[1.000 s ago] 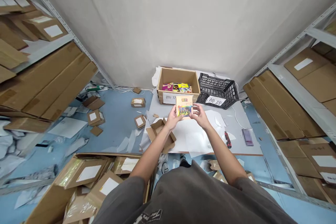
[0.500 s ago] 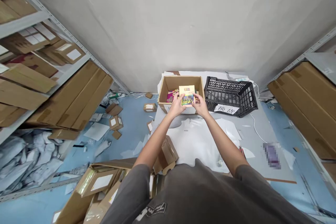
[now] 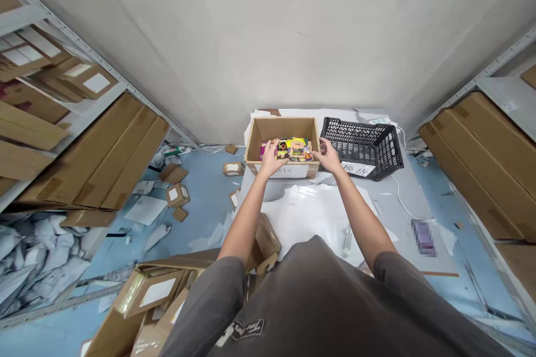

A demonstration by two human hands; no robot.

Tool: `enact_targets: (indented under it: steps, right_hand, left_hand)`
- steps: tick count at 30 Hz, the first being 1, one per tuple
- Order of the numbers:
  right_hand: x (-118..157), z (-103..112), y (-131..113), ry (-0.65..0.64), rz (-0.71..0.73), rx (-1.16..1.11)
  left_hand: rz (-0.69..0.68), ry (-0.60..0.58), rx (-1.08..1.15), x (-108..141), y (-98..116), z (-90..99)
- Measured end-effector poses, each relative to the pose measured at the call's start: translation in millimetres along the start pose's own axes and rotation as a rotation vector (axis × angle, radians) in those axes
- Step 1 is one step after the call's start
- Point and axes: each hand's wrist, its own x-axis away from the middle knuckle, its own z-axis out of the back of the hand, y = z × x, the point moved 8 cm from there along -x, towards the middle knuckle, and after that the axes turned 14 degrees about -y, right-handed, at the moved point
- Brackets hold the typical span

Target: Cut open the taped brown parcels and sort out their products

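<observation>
A cardboard box stands at the back of the table with several small colourful packs inside. Among them lies a cream pack with a bright picture, and beside it a black one with yellow print. My left hand reaches over the front left of the box, fingers spread above the packs. At the box's right wall is my right hand, empty, with thumb and fingers apart. Whether either hand touches the cardboard I cannot tell.
To the right stands a black plastic crate bearing a handwritten white label. A purple blurred object lies on the table's right side. At lower left is a large carton full of parcels; shelves with boxes flank both sides.
The cream pack, held between both hands half a second ago, now lies in the cardboard box. My hands have let go and moved apart. The view has shifted slightly.
</observation>
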Motion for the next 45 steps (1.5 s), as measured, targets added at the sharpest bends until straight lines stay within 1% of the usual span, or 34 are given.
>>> enact_targets:
  steps: [2,3,5,6,7,9,13,15,16,17,18,20,23,25,26,28,30,31,33,34,35,36,37,39,42,45]
  right_hand:
    - [34.0,-9.4,2.6,0.001,-0.015,0.012]
    - [52.6,-14.4,5.2,0.008,-0.02,0.017]
    - [93.6,-24.0,16.1,0.037,-0.041,0.031]
    - [116.0,-28.9,24.7,0.052,-0.063,0.039]
    - [139.3,-34.4,35.2,0.066,-0.091,0.046]
    - [187.9,-47.9,60.2,0.082,-0.163,0.052]
    - [283.2,-80.7,118.9,0.114,-0.343,0.052]
    - [326.6,-96.2,151.1,0.123,-0.454,0.039]
    - [346.8,-103.0,166.5,0.119,-0.509,0.031]
    - [364.9,-108.8,179.6,0.108,-0.545,0.027]
    - [381.4,-112.6,190.4,0.098,-0.571,0.033]
    - [408.7,-115.3,206.3,0.073,-0.599,0.052]
    - [435.2,-109.6,220.2,0.035,-0.609,0.103]
    - [445.2,-103.7,227.3,0.017,-0.613,0.14]
    - [448.8,-100.8,230.5,0.017,-0.615,0.156]
    - [456.5,-94.9,235.9,0.045,-0.631,0.168]
    - [468.7,-88.5,241.1,0.133,-0.695,0.117]
    - [477.6,-86.2,244.3,0.196,-0.751,0.047]
    - [498.5,-91.3,252.1,0.305,-0.902,-0.213]
    - [507.4,-99.3,254.1,0.329,-0.973,-0.363]
    - [512.6,-109.9,253.2,0.322,-1.019,-0.504]
    - [513.2,-121.4,248.9,0.287,-1.027,-0.623]
    - [509.2,-132.3,241.1,0.229,-0.998,-0.707]
    - [491.4,-150.4,215.9,0.079,-0.855,-0.76]
    - [457.8,-177.0,160.3,-0.15,-0.616,-0.7]
    - [426.2,-208.3,96.5,-0.301,-0.443,-0.707]
  left_hand:
    - [-0.044,-0.017,0.015,26.1,-3.1,-10.6]
    - [-0.065,-0.03,0.027,39.8,-5.3,-19.3]
    - [-0.086,-0.068,0.063,68.6,-13.5,-46.4]
    - [-0.082,-0.097,0.081,84.1,-19.4,-65.7]
    - [-0.07,-0.136,0.095,100.9,-26.2,-89.0]
    - [-0.024,-0.247,0.107,139.0,-40.4,-145.4]
    - [0.103,-0.571,0.054,230.6,-64.0,-274.8]
    - [0.163,-0.72,-0.017,275.2,-73.8,-330.7]
    - [0.186,-0.767,-0.064,294.4,-78.8,-352.7]
    - [0.185,-0.779,-0.11,310.0,-82.6,-369.6]
    - [0.176,-0.771,-0.154,322.3,-86.4,-382.2]
    - [0.152,-0.718,-0.217,338.2,-93.7,-396.5]
    - [0.168,-0.63,-0.225,347.1,-107.2,-399.9]
    - [0.211,-0.561,-0.181,348.9,-115.9,-392.2]
    - [0.23,-0.508,-0.143,349.9,-118.5,-384.8]
    - [0.24,-0.367,-0.043,354.7,-117.4,-363.9]
    - [0.211,-0.213,0.07,364.8,-106.8,-338.6]
    - [0.191,-0.141,0.124,371.7,-98.8,-325.9]
    - [0.169,-0.007,0.228,388.3,-81.6,-301.6]
    - [0.176,0.059,0.281,397.5,-74.2,-290.1]
    - [0.192,0.122,0.335,407.1,-68.0,-279.1]
    - [0.21,0.174,0.387,416.3,-62.7,-268.6]
    - [0.22,0.211,0.432,424.8,-57.6,-258.2]
    - [0.188,0.227,0.488,437.5,-45.6,-236.5]
    - [0.055,0.146,0.473,446.5,-23.6,-201.6]
    - [-0.02,0.049,0.341,446.6,-6.5,-171.9]
